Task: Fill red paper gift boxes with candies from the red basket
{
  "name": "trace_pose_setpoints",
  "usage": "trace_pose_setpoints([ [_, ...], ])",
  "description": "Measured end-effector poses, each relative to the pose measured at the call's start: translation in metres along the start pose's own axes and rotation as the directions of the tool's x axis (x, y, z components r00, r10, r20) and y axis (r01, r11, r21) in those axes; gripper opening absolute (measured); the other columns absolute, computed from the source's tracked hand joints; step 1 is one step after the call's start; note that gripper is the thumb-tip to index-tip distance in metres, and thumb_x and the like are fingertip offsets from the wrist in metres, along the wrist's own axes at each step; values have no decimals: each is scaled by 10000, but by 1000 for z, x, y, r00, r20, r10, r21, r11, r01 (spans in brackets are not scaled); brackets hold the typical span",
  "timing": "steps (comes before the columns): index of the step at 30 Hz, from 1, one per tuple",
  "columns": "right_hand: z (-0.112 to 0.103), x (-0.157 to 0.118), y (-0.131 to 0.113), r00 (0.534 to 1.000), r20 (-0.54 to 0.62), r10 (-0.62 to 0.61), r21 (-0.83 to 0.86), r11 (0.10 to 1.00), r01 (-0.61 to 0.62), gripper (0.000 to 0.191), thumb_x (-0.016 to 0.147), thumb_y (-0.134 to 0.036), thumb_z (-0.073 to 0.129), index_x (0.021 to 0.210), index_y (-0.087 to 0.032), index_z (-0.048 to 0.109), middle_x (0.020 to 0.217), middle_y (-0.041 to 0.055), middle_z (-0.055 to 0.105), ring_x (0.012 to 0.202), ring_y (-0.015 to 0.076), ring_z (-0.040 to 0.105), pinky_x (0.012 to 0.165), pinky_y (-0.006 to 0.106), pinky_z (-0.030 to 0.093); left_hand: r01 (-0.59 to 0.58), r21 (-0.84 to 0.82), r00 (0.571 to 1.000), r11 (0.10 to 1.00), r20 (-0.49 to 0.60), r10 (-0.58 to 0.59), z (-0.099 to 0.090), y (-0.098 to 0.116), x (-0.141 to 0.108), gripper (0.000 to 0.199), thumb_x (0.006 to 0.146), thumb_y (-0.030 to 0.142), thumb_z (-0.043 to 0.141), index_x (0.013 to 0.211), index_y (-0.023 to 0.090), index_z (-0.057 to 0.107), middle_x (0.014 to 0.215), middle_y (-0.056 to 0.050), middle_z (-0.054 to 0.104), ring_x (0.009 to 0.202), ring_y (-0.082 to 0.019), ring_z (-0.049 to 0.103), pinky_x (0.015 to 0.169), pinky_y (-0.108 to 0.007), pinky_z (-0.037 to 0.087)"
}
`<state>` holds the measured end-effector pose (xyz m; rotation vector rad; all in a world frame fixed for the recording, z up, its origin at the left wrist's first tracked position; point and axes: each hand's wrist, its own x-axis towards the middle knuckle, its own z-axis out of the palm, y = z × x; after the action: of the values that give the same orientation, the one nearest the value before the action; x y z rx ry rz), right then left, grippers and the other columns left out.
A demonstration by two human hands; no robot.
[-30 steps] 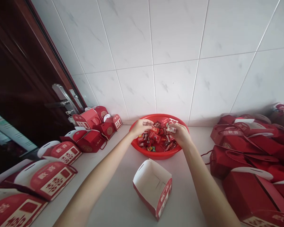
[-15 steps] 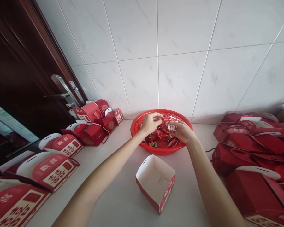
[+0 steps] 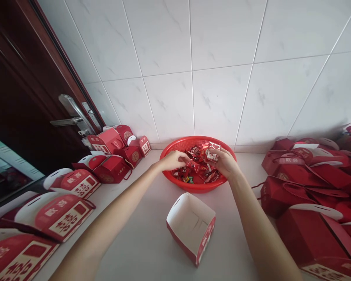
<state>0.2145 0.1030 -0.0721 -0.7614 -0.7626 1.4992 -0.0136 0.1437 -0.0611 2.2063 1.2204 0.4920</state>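
Note:
My left hand (image 3: 174,159) is over the left side of a red plastic basket (image 3: 205,190). Its fingers curl closed against red-wrapped candies (image 3: 194,166), and what lies between them is hard to make out. Over the basket's right side, my right hand (image 3: 226,162) holds a few wrapped candies (image 3: 213,155), white and red, between thumb and fingers. More small candies in red, green and yellow wrappers lie loose in the basket. In front of it on the table stands an open candy box (image 3: 190,226), red outside and white inside, with nothing in it.
Closed red gift boxes (image 3: 71,216) line the left side, near a dark door with a metal handle (image 3: 73,113). More red boxes (image 3: 304,230) crowd the right side. A tiled wall (image 3: 216,97) rises behind the basket.
My left hand has moved left and down, away from my right hand, to the candies in the basket. My right hand still holds its candies. The view has shifted slightly.

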Motion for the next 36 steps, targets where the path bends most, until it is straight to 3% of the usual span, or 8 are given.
trace_pose_setpoints([
  [4,0,0,0,1000,-17,-10,-12,1000,9,191,615,-159,808,668,-196,628,717,-3,692,701,169,659,641,323,610,57,215,982,975,164,-93,-1,-6,2,396,616,78,692,973,221,786,1007,-20,791,982,-231,718,816,-259,538],
  [8,0,1,1,999,-30,-17,-31,999,16,210,576,-195,830,656,-196,636,721,0,697,711,175,655,639,326,610,79,370,952,926,247,-180,7,-3,7,549,551,77,755,1074,246,768,973,-14,779,912,-238,710,715,-244,505],
  [13,-1,1,1,999,-46,-22,-35,999,20,226,542,-218,851,639,-202,648,731,-3,702,711,170,647,612,294,593,75,460,940,885,264,-217,13,1,9,320,631,170,779,948,214,756,958,-25,762,865,-219,689,645,-242,461],
  [17,0,2,1,996,-86,-30,-11,1000,29,192,553,-206,820,659,-206,659,719,-4,699,705,167,647,599,274,572,88,508,950,857,217,-226,13,2,8,159,651,201,781,798,212,719,889,-19,751,815,-213,673,658,-258,445],
  [21,0,4,0,986,-159,-52,39,997,59,145,566,-207,767,658,-210,654,683,-12,684,696,163,648,597,267,558,134,520,963,844,131,-233,12,2,7,91,714,241,750,785,212,700,836,-26,738,760,-215,666,649,-272,446],
  [27,-1,6,1,976,-204,-76,88,992,96,127,567,-210,738,652,-212,643,667,-17,676,656,153,627,582,267,539,173,451,985,876,-57,-166,9,4,7,191,839,353,662,967,224,721,978,-66,752,956,-256,684,742,-288,475],
  [32,-2,7,2,972,-220,-77,97,990,100,126,584,-192,734,663,-214,638,674,-24,675,663,148,627,589,266,527,185,355,981,916,-129,-148,9,2,6,216,877,379,611,756,211,672,788,-37,734,780,-216,681,649,-286,444],
  [36,-2,7,1,968,-238,-76,107,989,104,126,593,-186,729,661,-218,628,672,-26,673,658,146,626,612,271,535,219,289,964,932,-214,-160,10,-3,7,178,855,333,626,722,214,617,753,-13,711,748,-199,663,612,-272,426],
])
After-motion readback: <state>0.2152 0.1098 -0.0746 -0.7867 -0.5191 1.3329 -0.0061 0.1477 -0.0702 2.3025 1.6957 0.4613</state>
